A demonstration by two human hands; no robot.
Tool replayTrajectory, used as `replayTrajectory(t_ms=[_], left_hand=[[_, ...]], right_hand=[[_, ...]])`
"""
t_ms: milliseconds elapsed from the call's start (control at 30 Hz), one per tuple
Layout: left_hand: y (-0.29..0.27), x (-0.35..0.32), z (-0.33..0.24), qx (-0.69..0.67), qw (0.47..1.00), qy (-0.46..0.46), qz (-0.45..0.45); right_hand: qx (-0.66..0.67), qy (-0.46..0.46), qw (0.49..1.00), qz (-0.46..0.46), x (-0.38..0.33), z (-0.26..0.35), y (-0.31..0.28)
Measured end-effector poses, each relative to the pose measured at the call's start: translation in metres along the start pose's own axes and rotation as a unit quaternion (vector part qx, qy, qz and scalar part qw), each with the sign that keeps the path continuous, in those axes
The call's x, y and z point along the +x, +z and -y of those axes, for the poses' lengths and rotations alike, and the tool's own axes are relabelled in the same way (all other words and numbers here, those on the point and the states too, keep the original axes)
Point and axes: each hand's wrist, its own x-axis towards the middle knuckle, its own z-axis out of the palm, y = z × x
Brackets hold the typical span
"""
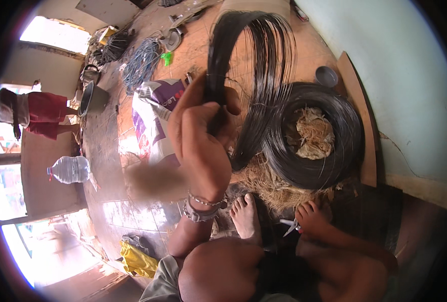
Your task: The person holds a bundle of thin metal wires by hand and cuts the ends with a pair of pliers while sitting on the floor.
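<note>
My left hand [200, 136] is raised in the middle, its fingers wrapped round a looped bundle of thin black wire [271, 55]. The loop arches up and hangs down over the left side of a large coil of black wire [344, 146]. That coil lies around a crumpled brown cloth [314, 133], with frayed sacking [273, 183] at its near edge. Low on the right, my right hand [313, 220] is closed beside my feet. From it protrudes a small silver scissors-like tool [290, 228], with a bit of red and its two points spread.
A grey bowl [327, 76] and a wooden board [359, 121] stand by the right wall. To the left lie a white-purple sack [155, 110], blue cord [142, 65], a bucket [93, 98], a clear water jug [70, 169] and a yellow bag [137, 259]. Another person [45, 110] stands far left.
</note>
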Motion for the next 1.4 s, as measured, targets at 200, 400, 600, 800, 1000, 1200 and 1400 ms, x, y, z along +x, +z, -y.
replayTrajectory(t_ms=[200, 400, 600, 800, 1000, 1200, 1400], left_hand=[[-0.001, -0.002, -0.001, 0.026, 0.999, 0.013, 0.014], [0.0, -0.003, 0.015, 0.014, 0.998, 0.044, -0.032], [0.001, -0.01, 0.022, 0.03, 0.997, 0.064, -0.022], [0.003, -0.003, 0.029, 0.004, 0.994, 0.028, 0.109], [-0.002, -0.006, 0.033, -0.043, 0.986, -0.049, 0.154], [0.013, -0.017, 0.043, -0.142, 0.979, -0.073, 0.123], [0.022, -0.03, 0.066, -0.03, 0.996, 0.002, 0.085]], right_hand=[[0.364, -0.097, 0.926, -0.001, -0.006, -0.004, -0.059], [0.827, 0.121, 0.549, -0.014, -0.014, -0.029, -0.114], [0.969, -0.135, 0.134, -0.16, 0.009, -0.052, -0.198], [0.979, -0.069, 0.19, -0.034, -0.021, -0.051, -0.182], [0.96, -0.023, 0.25, 0.127, -0.062, -0.036, -0.188], [0.942, 0.04, 0.327, 0.065, -0.059, -0.038, -0.211], [0.572, 0.167, 0.793, -0.131, 0.035, -0.051, -0.237]])
